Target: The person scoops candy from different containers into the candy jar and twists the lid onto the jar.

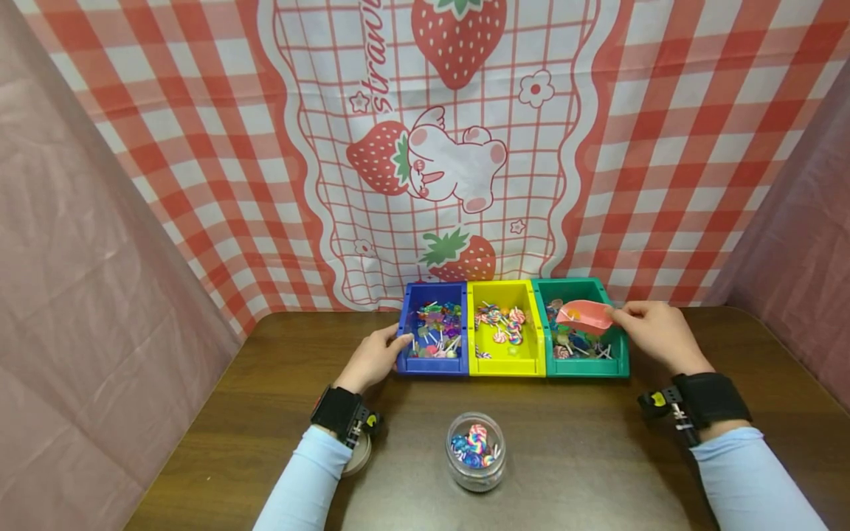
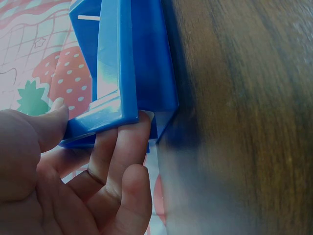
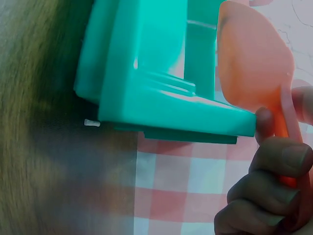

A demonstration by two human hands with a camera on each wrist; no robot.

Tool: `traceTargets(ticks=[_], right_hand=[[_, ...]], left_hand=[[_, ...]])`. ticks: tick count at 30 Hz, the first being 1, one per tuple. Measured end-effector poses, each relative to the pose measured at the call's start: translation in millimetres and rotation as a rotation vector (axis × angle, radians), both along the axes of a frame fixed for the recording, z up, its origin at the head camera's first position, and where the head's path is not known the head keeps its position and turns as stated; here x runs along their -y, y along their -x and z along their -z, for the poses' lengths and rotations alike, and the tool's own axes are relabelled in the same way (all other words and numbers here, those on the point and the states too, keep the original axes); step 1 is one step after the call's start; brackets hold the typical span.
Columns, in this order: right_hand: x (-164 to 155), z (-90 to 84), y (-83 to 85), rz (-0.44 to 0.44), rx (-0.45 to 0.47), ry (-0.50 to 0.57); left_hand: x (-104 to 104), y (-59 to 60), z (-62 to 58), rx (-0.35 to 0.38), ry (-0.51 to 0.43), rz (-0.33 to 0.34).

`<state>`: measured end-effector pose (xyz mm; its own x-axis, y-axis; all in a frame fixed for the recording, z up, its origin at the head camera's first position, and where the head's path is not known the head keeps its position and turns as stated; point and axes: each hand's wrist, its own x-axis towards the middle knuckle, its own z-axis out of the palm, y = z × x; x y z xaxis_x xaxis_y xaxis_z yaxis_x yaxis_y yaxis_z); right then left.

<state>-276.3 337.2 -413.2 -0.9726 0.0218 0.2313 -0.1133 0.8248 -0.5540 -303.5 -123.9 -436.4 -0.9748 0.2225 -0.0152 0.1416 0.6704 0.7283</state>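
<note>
Right hand [image 1: 654, 330] grip pinches pink scoop [image 1: 584, 316] over green bin [image 1: 620, 352]; left hand [image 1: 373, 359] clasps blue bin [image 1: 405, 333]

Blue bin [image 1: 434, 369], yellow bin [image 1: 508, 365], green bin [image 1: 587, 366], pink scoop [image 1: 584, 316], red-and-white checked strawberry cloth [image 1: 199, 147], dark brown table [image 1: 598, 457]

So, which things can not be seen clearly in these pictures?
- Scoop contents: head view, too small; right wrist view shows only its underside.
- Bin contents: both wrist views see only the outer walls of the blue bin and green bin.
- Round thing under the left sleeve: mostly hidden by the arm.
- Jar lid: none visible.
</note>
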Motion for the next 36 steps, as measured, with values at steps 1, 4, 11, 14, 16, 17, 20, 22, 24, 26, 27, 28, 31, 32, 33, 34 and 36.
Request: traceTargets(ticks=[1, 4, 11, 14, 16, 17, 20, 22, 24, 26, 27, 28, 31, 32, 33, 34, 36], right_hand=[[-1, -0.5, -0.5, 0.003, 0.001, 0.012], [-1, -2.3, -2.3, 0.000, -0.003, 0.040], [12, -16.4, -8.5, -0.090, -0.004, 0.106], [23, -28.1, -14.0, -0.134, 0.015, 0.110], [30, -35.5, -18.1, -0.163, 0.030, 0.110], [33, -39.1, -20.3, -0.176, 0.034, 0.110], [43, -47.5, -26.3, -0.228, 0.023, 0.101], [50, -51.5, -30.1, -0.263, 0.005, 0.086], [57, -54.3, -33.6, -0.301, -0.007, 0.071], [64, -56.3, -37.0, -0.349, -0.009, 0.067], [68, -56.9, -38.6, -0.372, -0.006, 0.070], [71, -57.6, -40.3, -0.396, -0.001, 0.075], [83, -56.2, -43.7, -0.485, -0.003, 0.090], [87, -55.1, -44.5, -0.513, -0.004, 0.092], [91, -53.8, -45.2, -0.541, -0.004, 0.091], [94, -52.4, -45.8, -0.571, -0.009, 0.087], [101, -49.5, -46.9, -0.621, -0.008, 0.080]], left_hand=[[0, 0.0, -0.1, -0.001, 0.001, 0.000], [0, -0.3, -0.6, -0.001, 0.000, -0.003], [0, -0.4, -0.1, -0.004, -0.012, -0.003], [0, 0.0, 0.5, -0.004, -0.012, -0.003], [0, 0.3, 0.5, -0.004, -0.011, -0.002], [0, 0.5, 0.4, -0.004, -0.009, -0.001], [1, 0.9, 0.5, -0.006, -0.009, 0.002], [1, 1.2, 0.7, -0.006, -0.009, 0.002], [1, 1.3, 1.0, -0.005, -0.008, 0.000], [1, 1.5, 1.2, -0.004, -0.006, -0.001], [1, 1.5, 1.3, -0.003, -0.005, -0.002], [1, 1.7, 1.6, -0.003, -0.004, -0.002], [1, 2.1, 1.7, -0.002, -0.002, -0.001], [1, 2.2, 1.7, -0.001, -0.002, -0.001], [1, 2.3, 1.8, -0.001, -0.002, -0.002], [1, 2.5, 1.9, 0.000, -0.002, -0.002], [0, 2.5, 1.6, -0.001, -0.003, -0.002]])
